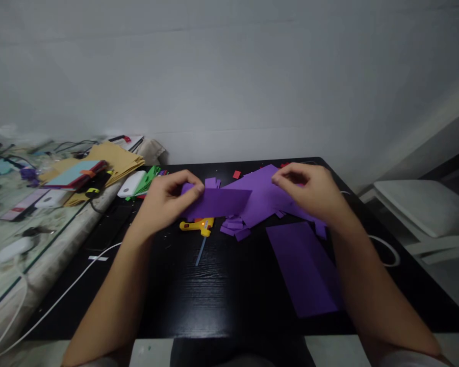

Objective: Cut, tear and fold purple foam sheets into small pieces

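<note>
My left hand (172,199) is closed, pinching a purple paper strip (222,201) between thumb and fingers; the strip stretches to the right above the table. My right hand (309,191) is also closed, thumb and fingertips together in front of a large purple sheet (262,199). Whether anything lies between those fingertips I cannot make out. Below the strip lies a yellow hot glue gun (197,226) with a glue stick (201,251) at its end. Small purple paper pieces (235,227) are heaped beside it. Another purple sheet (304,270) lies flat near my right forearm.
The black table (214,300) meets a pale wall. Left of it, a cluttered side table holds yellow envelopes (117,159), cords and a white device (17,248). Green paper pieces (149,181) lie by its edge. A white cable (76,280) crosses the left side; a white chair (416,204) stands right.
</note>
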